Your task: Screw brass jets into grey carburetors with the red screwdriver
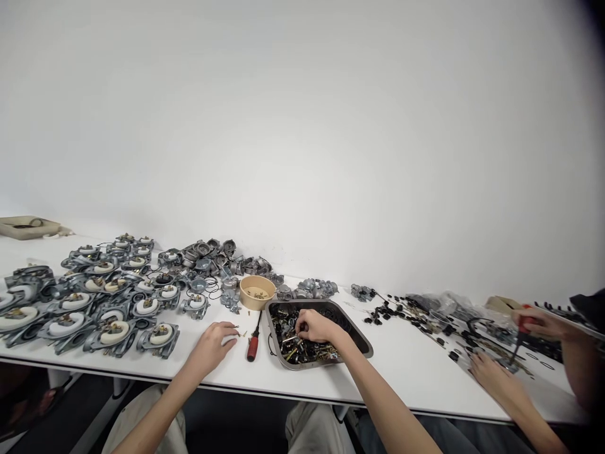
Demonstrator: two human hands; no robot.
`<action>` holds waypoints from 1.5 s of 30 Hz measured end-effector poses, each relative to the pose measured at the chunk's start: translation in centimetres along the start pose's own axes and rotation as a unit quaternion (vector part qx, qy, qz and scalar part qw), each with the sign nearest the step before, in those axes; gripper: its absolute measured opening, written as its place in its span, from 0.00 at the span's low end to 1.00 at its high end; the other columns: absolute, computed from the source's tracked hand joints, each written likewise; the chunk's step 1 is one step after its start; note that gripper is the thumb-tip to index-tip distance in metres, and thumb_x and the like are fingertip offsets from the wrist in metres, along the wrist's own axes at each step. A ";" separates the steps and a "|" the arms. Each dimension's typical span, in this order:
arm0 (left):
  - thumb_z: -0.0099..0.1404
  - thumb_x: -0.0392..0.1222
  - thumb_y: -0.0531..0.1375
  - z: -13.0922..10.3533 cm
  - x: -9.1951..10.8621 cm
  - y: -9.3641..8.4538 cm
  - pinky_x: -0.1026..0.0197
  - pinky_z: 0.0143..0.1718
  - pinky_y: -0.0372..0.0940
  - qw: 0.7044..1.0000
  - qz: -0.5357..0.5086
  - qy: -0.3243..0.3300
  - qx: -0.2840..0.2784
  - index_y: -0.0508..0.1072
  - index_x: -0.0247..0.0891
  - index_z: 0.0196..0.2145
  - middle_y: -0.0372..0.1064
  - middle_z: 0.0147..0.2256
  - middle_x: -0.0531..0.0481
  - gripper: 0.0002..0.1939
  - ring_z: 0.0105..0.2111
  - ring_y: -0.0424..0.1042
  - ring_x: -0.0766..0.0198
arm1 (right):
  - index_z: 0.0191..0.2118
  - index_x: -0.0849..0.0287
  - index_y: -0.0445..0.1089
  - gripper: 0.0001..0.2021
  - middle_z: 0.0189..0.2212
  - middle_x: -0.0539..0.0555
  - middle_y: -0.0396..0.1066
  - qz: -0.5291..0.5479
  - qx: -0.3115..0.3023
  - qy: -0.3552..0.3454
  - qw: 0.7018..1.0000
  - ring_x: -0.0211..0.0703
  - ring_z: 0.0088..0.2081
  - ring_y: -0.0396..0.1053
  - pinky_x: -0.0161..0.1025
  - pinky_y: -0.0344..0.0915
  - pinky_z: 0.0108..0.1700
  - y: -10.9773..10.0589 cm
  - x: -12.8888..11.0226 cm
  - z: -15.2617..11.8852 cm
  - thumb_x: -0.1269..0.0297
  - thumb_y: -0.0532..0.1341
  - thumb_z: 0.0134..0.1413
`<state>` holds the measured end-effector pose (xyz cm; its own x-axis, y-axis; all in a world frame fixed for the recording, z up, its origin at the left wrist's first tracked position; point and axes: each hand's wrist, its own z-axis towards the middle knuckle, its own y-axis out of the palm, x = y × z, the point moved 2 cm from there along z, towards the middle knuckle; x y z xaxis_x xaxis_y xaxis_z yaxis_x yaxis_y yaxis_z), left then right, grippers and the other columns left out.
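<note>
The worktop [406, 378] is white. A gray tray [369, 352] full of small parts [289, 345] sits near its front edge, about the middle. The right hand [317, 326] is in the tray, its fingers curled close together over the parts; I cannot tell if they pinch one. The left hand [210, 348] is over the worktop near the front edge, thumb and pointer finger apart, just beside tiny brass bits [244, 334]. A red screwdriver [253, 348] lies between the left hand and the tray. A tan bowl [243, 294] stands behind it. Metal parts with white rings [114, 333] fill the worktop's left side.
</note>
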<state>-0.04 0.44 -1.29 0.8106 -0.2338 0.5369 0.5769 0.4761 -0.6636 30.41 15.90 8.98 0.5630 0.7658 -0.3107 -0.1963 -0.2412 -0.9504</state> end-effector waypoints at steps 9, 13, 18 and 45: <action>0.65 0.43 0.61 0.0 0.1 0.1 0.48 0.56 0.67 1.000 -0.007 0.000 0.008 0.82 0.44 0.42 0.78 0.48 0.44 0.11 0.51 0.74 0.50 | 0.35 0.60 0.77 0.13 0.31 0.56 0.78 0.161 0.064 0.073 0.982 0.42 0.29 0.72 0.37 0.67 0.34 -2.0 1.5 -2.8 0.56 0.61 0.55; 0.64 0.42 0.62 0.0 0.3 0.1 0.48 0.56 0.67 1.000 -0.009 -0.002 0.011 0.82 0.44 0.41 0.78 0.48 0.44 0.10 0.50 0.75 0.49 | 0.34 0.61 0.77 0.16 0.29 0.57 0.77 0.226 0.078 0.096 0.966 0.43 0.28 0.72 0.38 0.69 0.33 -1.6 1.9 -3.3 0.52 0.63 0.53; 0.65 0.42 0.61 -0.1 0.6 -0.2 0.49 0.54 0.68 1.000 -0.011 -0.001 0.012 0.82 0.45 0.41 0.78 0.48 0.45 0.10 0.50 0.75 0.50 | 0.34 0.61 0.78 0.15 0.29 0.57 0.78 0.255 0.098 0.101 0.957 0.44 0.29 0.73 0.39 0.69 0.35 -1.6 1.9 -3.0 0.52 0.66 0.52; 0.66 0.47 0.59 0.1 0.5 -0.3 0.47 0.55 0.69 1.000 0.005 0.018 0.012 0.82 0.44 0.43 0.79 0.48 0.45 0.13 0.51 0.75 0.48 | 0.35 0.57 0.82 0.10 0.37 0.56 0.81 0.061 0.104 0.106 0.987 0.48 0.37 0.75 0.38 0.67 0.41 -1.4 2.4 -4.6 0.62 0.63 0.52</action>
<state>0.18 0.25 -0.80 0.8193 -0.2588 0.5116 0.5670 0.4981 -0.6561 35.72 15.39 9.53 0.6763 0.5910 -0.4398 -0.4211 -0.1797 -0.8890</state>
